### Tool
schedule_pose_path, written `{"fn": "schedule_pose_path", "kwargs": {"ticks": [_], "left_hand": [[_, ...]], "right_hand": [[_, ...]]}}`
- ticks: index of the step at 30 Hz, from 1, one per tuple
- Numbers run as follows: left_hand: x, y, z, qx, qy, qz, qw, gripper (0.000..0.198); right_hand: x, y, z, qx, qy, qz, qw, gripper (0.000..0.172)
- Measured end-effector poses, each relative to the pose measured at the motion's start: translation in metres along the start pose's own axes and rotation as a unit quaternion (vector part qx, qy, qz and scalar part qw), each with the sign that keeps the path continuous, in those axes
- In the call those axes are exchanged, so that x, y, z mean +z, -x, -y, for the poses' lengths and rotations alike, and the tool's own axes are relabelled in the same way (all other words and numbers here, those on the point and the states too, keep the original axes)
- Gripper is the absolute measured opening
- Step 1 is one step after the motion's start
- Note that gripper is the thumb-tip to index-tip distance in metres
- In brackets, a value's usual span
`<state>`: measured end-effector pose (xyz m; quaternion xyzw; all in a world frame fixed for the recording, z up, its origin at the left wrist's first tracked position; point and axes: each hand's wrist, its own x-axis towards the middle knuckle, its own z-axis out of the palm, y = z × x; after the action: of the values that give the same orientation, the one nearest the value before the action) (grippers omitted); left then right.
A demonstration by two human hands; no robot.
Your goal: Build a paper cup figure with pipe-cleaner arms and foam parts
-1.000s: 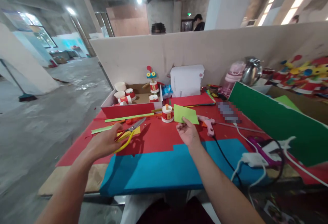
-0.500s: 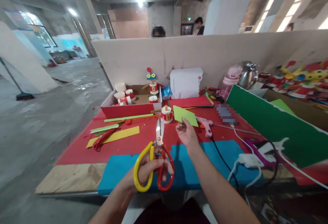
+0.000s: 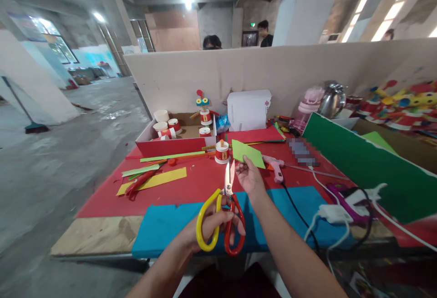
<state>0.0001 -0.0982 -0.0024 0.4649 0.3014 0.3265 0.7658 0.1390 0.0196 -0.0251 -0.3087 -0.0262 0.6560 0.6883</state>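
Note:
My left hand (image 3: 218, 220) is closed around the handles of a pair of scissors (image 3: 236, 225), one handle yellow and the other red. Their blades point away from me and stand slightly apart, close to my right hand (image 3: 251, 177). Pinched between the thumb and fingers of that hand is a light green piece of paper (image 3: 248, 153), held above the red table covering. Just left of the paper stands a red and white paper cup (image 3: 222, 153), upside down, with a small orange piece on top. A pink glue gun (image 3: 276, 167) lies to the right of the paper.
A red-fronted box (image 3: 177, 147) at the back left holds several cups and a cup figure (image 3: 205, 115). Yellow paper (image 3: 170, 179) and green strips lie at left. Right are a phone (image 3: 303, 151), a green box (image 3: 355, 166), a power strip (image 3: 351, 209) and cables.
My left hand has brought the scissors to the right, nearer the green paper, and the blades have narrowed slightly. My right hand still holds the paper in nearly the same place.

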Motion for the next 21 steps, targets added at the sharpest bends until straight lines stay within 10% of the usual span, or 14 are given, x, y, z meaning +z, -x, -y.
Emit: {"fn": "schedule_pose_path", "kwargs": {"ticks": [21], "left_hand": [[0.002, -0.011, 0.002, 0.045, -0.008, -0.035, 0.998, 0.030]], "right_hand": [[-0.003, 0.003, -0.004, 0.022, 0.067, 0.042, 0.997, 0.027]]}}
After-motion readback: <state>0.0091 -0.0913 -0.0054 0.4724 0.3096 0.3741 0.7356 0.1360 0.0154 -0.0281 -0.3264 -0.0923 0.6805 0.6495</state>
